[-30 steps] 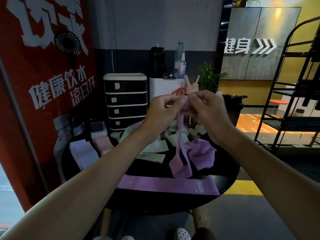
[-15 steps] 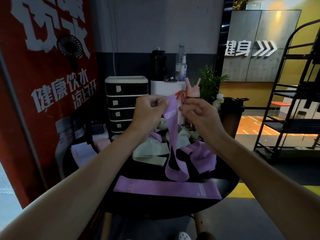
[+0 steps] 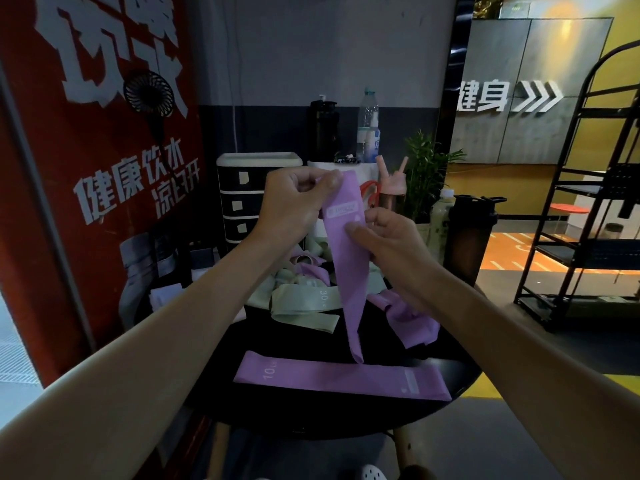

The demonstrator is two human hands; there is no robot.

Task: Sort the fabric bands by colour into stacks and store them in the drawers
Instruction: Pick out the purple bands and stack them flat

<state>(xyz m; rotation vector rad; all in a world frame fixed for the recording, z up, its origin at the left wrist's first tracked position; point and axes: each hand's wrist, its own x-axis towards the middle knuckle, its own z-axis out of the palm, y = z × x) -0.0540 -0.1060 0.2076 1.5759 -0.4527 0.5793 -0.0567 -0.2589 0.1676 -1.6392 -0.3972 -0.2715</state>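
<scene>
My left hand (image 3: 292,206) pinches the top end of a purple fabric band (image 3: 351,268) that hangs down above the round black table (image 3: 349,415). My right hand (image 3: 388,244) grips the same band lower, on its right edge. A second purple band (image 3: 341,375) lies flat near the table's front edge. A crumpled purple band (image 3: 414,323) lies to the right under my right forearm. Pale green bands (image 3: 304,299) sit tangled mid-table. A small pale stack (image 3: 164,294) rests at the table's left. The black drawer unit (image 3: 242,199) stands at the back, drawers closed.
A black bottle (image 3: 323,128) and a clear water bottle (image 3: 369,121) stand behind the drawers. A pink bottle (image 3: 391,192), a plant (image 3: 427,171) and a dark shaker (image 3: 472,233) crowd the back right. A red banner (image 3: 86,168) is left; a black rack (image 3: 595,216) is right.
My hands have drawn apart, the left rising and the right sliding down, so the bunched purple band now hangs pulled out long and flat. The view has shifted slightly.
</scene>
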